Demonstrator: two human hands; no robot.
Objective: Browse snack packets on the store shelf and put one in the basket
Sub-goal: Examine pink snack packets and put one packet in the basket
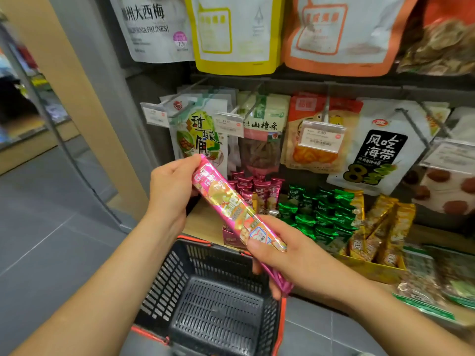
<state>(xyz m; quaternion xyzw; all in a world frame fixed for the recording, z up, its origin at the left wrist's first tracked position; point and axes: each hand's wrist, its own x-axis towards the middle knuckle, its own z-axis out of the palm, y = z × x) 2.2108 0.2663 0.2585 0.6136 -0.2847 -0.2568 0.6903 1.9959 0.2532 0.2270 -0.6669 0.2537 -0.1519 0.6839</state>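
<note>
A long pink snack packet (226, 201) slants from upper left to lower right in front of the shelf. My left hand (171, 188) grips its upper end with fingers curled round it. My right hand (285, 255) grips its lower end, thumb on top. Below both hands a black plastic basket (167, 283) with orange trim sits on the floor, with nothing visible inside. The packet hangs above the basket's far rim.
Display boxes of more pink packets (253, 187), green packets (318, 211) and gold packets (380, 227) stand on the wooden shelf (203, 224). Hanging bags with price tags fill the hooks above. Grey tiled floor (51, 227) lies to the left; a beige pillar (77, 98) rises at the left.
</note>
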